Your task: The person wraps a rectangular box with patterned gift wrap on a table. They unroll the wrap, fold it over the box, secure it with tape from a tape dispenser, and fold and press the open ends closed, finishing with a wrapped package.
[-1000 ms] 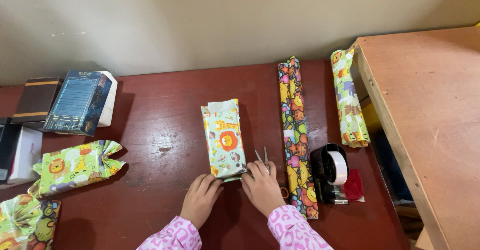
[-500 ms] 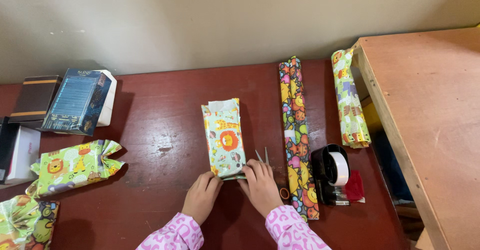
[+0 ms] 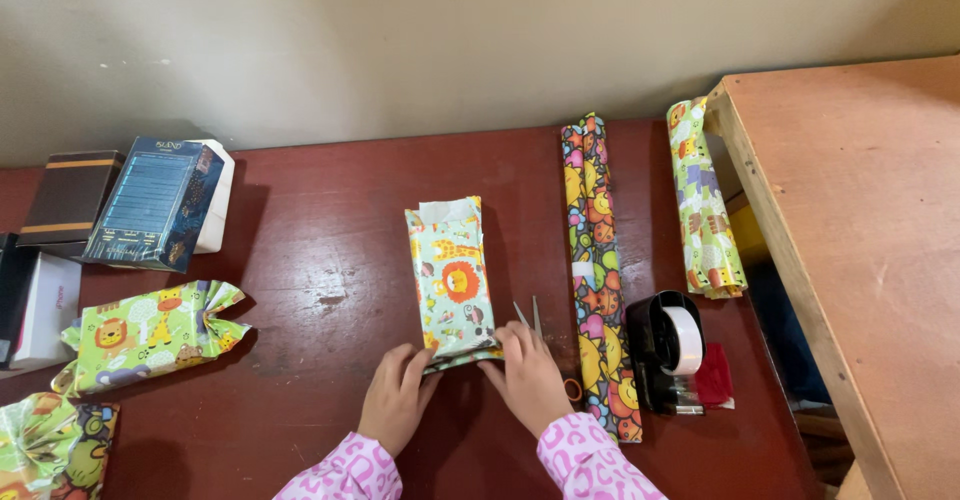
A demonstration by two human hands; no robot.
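Both hands, the left hand [image 3: 397, 397] and the right hand [image 3: 527, 375], press their fingertips flat on the near end of a half-wrapped box [image 3: 452, 282] at mid-bench [image 3: 300, 260]. Scissors [image 3: 532, 317] lie just right, beside a dark roll of wrapping paper [image 3: 595, 260].

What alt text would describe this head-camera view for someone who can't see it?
Two hands, left and right, press the near end of a box wrapped in animal-print paper on a red table. Scissors, a paper roll and a tape dispenser lie to the right.
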